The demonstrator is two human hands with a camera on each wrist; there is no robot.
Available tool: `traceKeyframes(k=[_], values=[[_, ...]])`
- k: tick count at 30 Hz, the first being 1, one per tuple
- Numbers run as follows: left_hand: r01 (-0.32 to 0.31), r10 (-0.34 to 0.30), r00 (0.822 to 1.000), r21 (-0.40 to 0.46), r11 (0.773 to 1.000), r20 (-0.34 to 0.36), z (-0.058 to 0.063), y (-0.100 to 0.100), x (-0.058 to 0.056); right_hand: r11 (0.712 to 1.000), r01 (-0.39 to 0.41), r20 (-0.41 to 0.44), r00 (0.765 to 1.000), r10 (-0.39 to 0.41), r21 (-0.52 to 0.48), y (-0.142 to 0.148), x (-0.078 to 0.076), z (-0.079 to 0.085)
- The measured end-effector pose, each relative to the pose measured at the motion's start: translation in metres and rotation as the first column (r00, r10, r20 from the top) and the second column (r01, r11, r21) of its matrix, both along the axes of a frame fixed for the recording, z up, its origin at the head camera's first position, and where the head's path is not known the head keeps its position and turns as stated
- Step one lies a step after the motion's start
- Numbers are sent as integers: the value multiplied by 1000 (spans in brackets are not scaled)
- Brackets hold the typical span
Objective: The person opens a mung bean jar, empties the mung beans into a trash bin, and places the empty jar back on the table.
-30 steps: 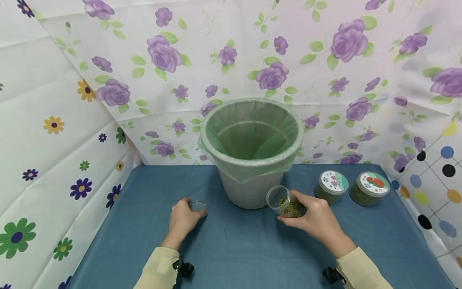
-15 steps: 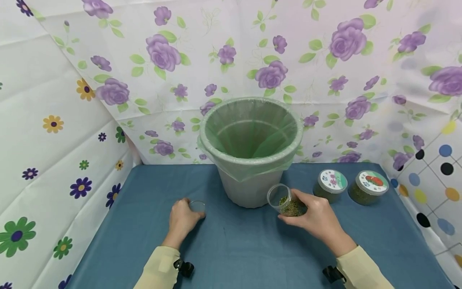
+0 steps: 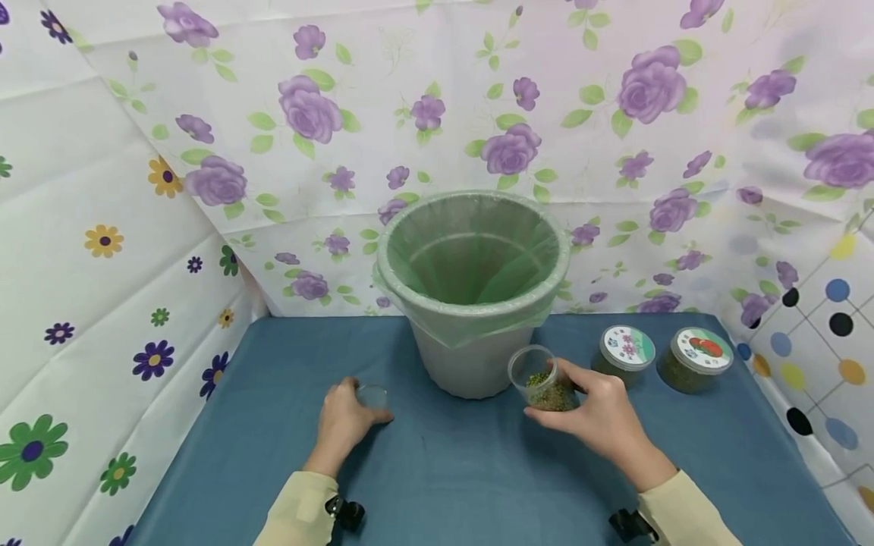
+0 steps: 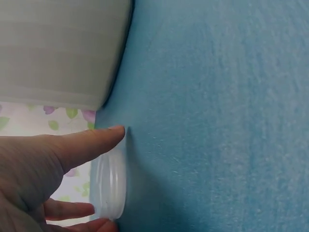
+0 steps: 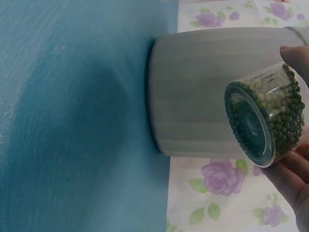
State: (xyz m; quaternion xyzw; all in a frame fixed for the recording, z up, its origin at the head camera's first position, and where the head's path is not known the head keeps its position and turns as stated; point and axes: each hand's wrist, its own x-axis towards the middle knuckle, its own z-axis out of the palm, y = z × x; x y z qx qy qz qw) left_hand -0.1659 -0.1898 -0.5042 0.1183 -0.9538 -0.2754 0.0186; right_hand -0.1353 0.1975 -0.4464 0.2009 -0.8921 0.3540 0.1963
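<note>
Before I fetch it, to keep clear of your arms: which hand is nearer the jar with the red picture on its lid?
Right. The right hand grips a tilted tub left of that jar; the left hand is much farther left, beside a clear round piece.

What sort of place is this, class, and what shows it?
Probably a makeshift tabletop workspace: a blue table, floral sheeting behind it, and a lined bin standing on the table.
</note>
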Motion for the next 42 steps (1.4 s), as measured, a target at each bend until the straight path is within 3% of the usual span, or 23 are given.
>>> traceKeyframes(k=[5, 11, 18, 31, 37, 42], values=[[-11, 10, 1000, -50, 999, -21, 19, 0, 2, 999, 23, -10, 1000, -23, -31, 2, 0, 5], [-1, -4, 987, -33, 999, -159, 58, -4, 11, 996, 73, -3, 997, -74, -57, 6, 3, 6], [16, -6, 942, 27, 1000, -336, 114, -1, 3, 985, 110, -41, 992, -116, -136, 17, 0, 22], [114, -55, 858, 86, 990, -510, 206, 7, -24, 972, 171, -95, 978, -188, -158, 35, -5, 47], [151, -94, 847, 68, 986, -524, 231, 19, -37, 964, 188, -92, 974, -208, -188, 41, -8, 57], [217, -147, 875, 100, 971, -461, 242, 25, -47, 964, 180, -138, 968, -209, -194, 45, -12, 65]])
